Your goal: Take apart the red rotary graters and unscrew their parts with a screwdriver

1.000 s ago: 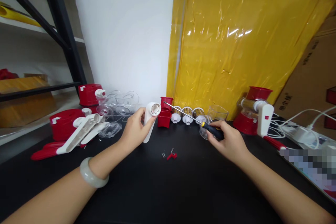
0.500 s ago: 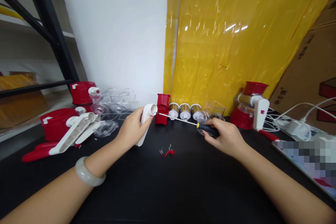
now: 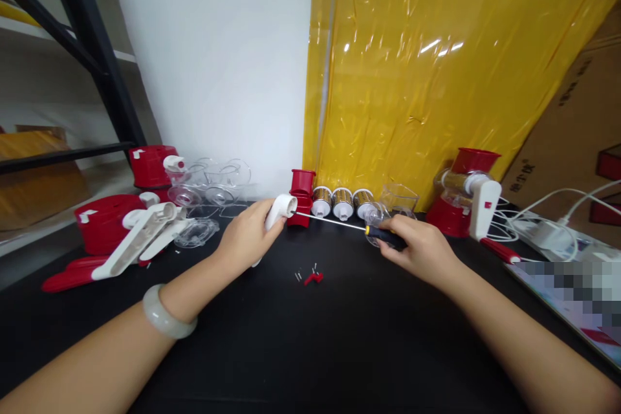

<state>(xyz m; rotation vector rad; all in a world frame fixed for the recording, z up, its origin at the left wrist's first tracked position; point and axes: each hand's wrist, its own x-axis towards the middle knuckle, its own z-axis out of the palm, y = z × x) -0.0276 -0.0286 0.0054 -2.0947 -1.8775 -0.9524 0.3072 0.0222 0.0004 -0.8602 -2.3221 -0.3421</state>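
My left hand is closed round a white plastic crank arm, whose round socket end faces right. My right hand grips a screwdriver by its black and yellow handle. The long shaft points left, and its tip is at the socket opening; how deep it sits cannot be made out. Below, on the black table, lie a small red plastic piece and several tiny screws.
Behind stand red parts and three grater drums. Red bases, white handle parts and clear plastic parts are at left. An assembled rotary grater, white cables and a carton are at right.
My left hand has turned the crank arm, so its socket faces more to the right, towards the screwdriver. The screwdriver stays at the socket, held in my right hand.
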